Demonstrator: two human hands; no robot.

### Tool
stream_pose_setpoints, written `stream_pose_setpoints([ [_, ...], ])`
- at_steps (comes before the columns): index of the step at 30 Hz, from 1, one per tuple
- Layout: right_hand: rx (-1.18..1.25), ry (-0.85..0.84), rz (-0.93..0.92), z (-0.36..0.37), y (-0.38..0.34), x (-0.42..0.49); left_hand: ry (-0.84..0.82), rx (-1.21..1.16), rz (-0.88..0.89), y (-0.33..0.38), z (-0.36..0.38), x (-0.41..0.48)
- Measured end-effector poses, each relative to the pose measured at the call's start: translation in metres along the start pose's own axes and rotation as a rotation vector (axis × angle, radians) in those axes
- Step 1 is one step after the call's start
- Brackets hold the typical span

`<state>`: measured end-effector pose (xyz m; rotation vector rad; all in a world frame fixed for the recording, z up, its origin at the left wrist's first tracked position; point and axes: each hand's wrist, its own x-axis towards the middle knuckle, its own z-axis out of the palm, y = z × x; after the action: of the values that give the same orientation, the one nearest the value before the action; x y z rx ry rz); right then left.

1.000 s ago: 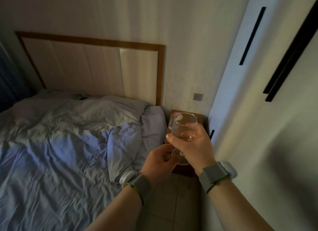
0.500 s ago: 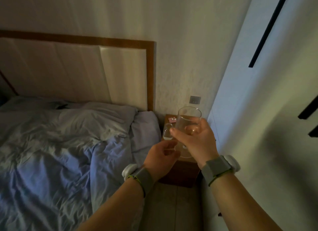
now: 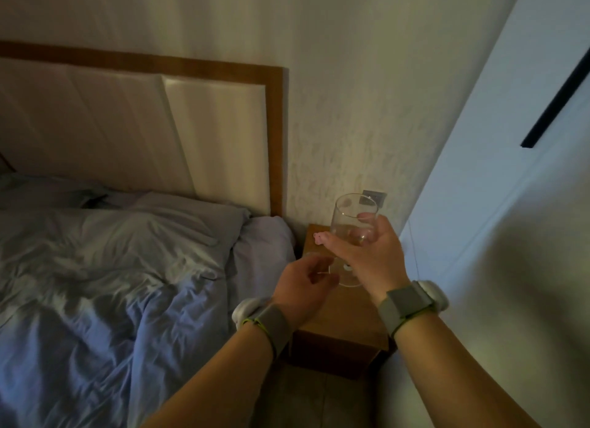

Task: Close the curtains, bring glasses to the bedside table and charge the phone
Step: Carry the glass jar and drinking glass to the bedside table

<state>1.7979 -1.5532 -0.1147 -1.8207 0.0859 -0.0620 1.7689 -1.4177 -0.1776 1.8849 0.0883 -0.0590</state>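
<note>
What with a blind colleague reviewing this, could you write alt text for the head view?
A person's right hand holds a stemmed glass upright over a wooden bedside table, the left hand close by its base. An unmade bed lies to the left.

A clear, empty stemmed glass [image 3: 351, 223] is held upright in the right hand [image 3: 373, 258], its round foot over the small brown wooden desk [image 3: 344, 316] beside the bed [image 3: 127, 268].
</note>
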Motion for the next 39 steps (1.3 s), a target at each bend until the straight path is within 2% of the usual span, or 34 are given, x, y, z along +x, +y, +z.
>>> stream_pose_setpoints([
  [6,-0.014,-0.015,0.005,0.012,0.008,0.064,0.024,0.03,-0.005,-0.005,0.001,0.062],
  [11,0.018,0.001,0.05,0.038,0.019,0.132,-0.032,-0.001,-0.072,-0.016,-0.013,0.131],
  [15,0.002,0.018,0.075,0.053,0.027,0.179,-0.041,0.042,-0.052,-0.021,-0.025,0.181],
  [23,0.094,-0.025,0.165,0.088,0.054,0.267,-0.063,0.043,-0.089,-0.043,-0.031,0.27],
  [30,0.089,-0.081,0.242,0.102,0.116,0.359,-0.082,0.082,-0.196,-0.086,-0.012,0.362],
  [39,0.009,-0.149,0.269,0.139,0.255,0.465,-0.157,0.108,-0.263,-0.197,0.028,0.484],
])
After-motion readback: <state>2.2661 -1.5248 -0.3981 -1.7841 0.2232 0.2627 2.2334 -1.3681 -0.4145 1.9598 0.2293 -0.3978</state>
